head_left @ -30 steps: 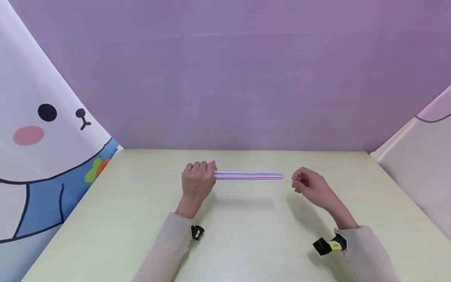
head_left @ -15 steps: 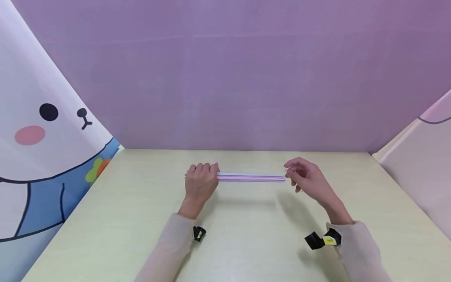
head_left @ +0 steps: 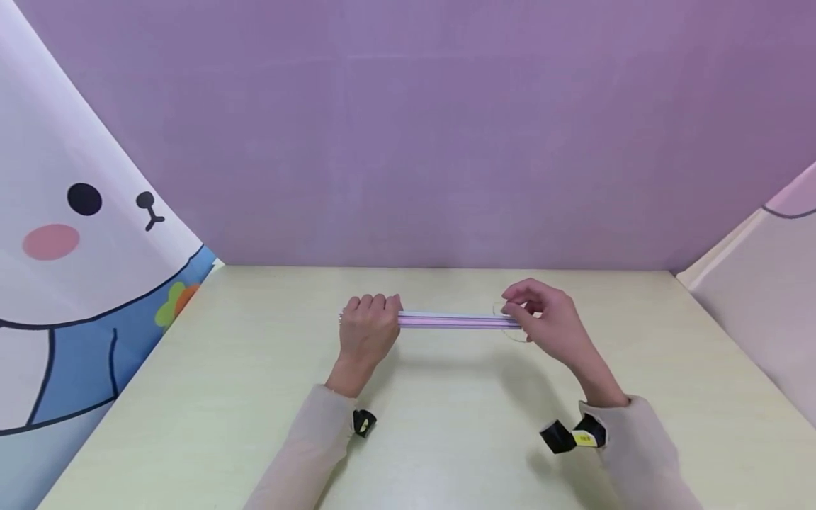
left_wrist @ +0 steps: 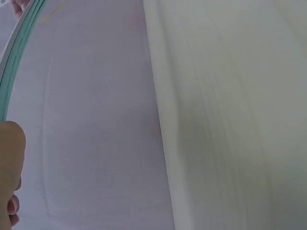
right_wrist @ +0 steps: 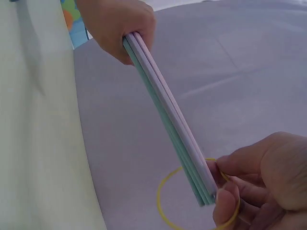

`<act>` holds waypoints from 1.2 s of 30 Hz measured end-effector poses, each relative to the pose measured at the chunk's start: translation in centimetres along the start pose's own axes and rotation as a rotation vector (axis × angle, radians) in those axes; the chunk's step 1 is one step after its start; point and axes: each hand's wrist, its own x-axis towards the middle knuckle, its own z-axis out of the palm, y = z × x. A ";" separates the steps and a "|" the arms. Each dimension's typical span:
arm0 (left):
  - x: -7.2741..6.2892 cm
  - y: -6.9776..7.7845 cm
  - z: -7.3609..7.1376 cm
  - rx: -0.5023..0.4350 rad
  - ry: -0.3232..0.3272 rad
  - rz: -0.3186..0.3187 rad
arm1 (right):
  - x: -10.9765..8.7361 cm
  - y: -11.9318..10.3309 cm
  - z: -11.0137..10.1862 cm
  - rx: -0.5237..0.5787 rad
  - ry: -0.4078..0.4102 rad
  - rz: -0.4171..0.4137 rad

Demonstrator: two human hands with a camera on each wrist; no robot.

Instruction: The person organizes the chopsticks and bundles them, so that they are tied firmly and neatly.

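My left hand (head_left: 368, 326) grips one end of a bundle of long, thin, straw-like sticks (head_left: 452, 321), held level above the table. Pink, lilac and green sticks (right_wrist: 168, 115) show in the right wrist view. At the bundle's free end, my right hand (head_left: 545, 315) pinches a thin yellow rubber band (right_wrist: 159, 199) between thumb and fingers. The band hangs as a wide, loose loop around that end, with the stick tips inside it. In the left wrist view, only the thumb side of my left hand (left_wrist: 10, 158) and part of the bundle (left_wrist: 17, 57) appear.
Beneath both hands lies a pale yellow table (head_left: 446, 439), with a purple backdrop (head_left: 408, 142) rising behind it. A printed cartoon sheet (head_left: 115, 297) hangs at the left, and a pale sheet (head_left: 765, 304) at the right. Both wrists wear black cameras (head_left: 557, 437).
My right hand has moved left and slightly up to the bundle's free end, bringing the rubber band's loop over the tips. My left hand has shifted slightly right with the sticks.
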 end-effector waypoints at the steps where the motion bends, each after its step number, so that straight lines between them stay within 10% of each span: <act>1: 0.0 0.0 -0.1 0.002 -0.008 -0.001 | 0.0 -0.2 0.2 -0.006 0.013 -0.014; 11: 0.5 0.3 -0.5 0.022 -0.022 -0.046 | -0.6 -1.3 2.2 0.105 0.050 -0.060; 24: 0.7 -0.3 -0.9 0.032 -0.031 -0.092 | -2.1 -0.5 5.3 0.443 -0.159 -0.078; 36: 1.2 -0.6 -1.4 -0.003 0.005 -0.101 | -3.0 1.4 7.0 1.082 -0.135 0.095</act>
